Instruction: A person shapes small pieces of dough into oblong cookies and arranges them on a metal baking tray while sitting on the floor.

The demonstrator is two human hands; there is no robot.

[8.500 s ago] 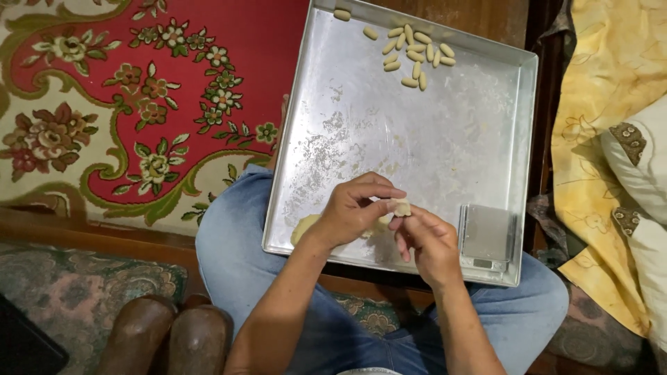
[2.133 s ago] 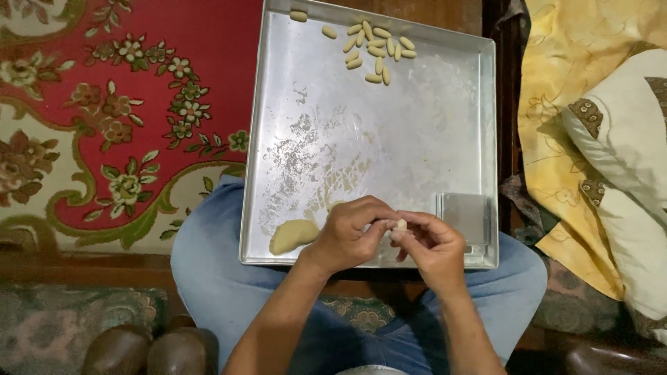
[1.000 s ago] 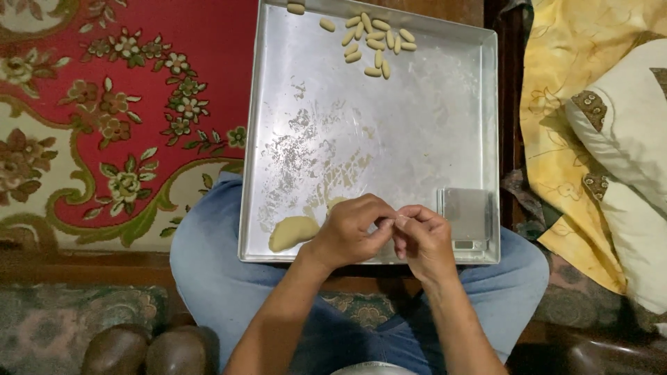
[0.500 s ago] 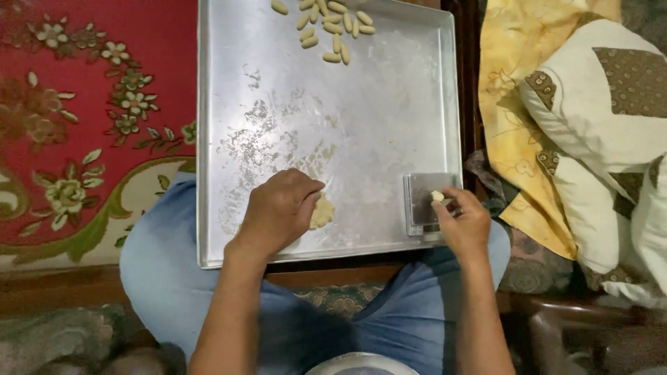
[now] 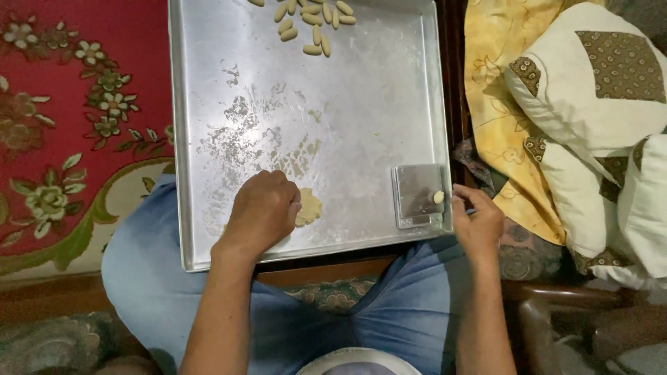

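Fingers (image 5: 278,201) of my left hand (image 5: 260,215) cover the dough lump (image 5: 309,207), right hand (image 5: 478,223) seemingly empty beside the small scale (image 5: 419,196) holding one pellet (image 5: 438,197), shaped pieces (image 5: 313,21) at upper centre, most dough unshaped.

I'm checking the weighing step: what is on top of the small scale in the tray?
A small pale dough piece sits on the scale, at its right edge beside the right hand. Its display is unreadable.

Red floral carpet (image 5: 76,104) left, patterned cushions (image 5: 597,104) right.
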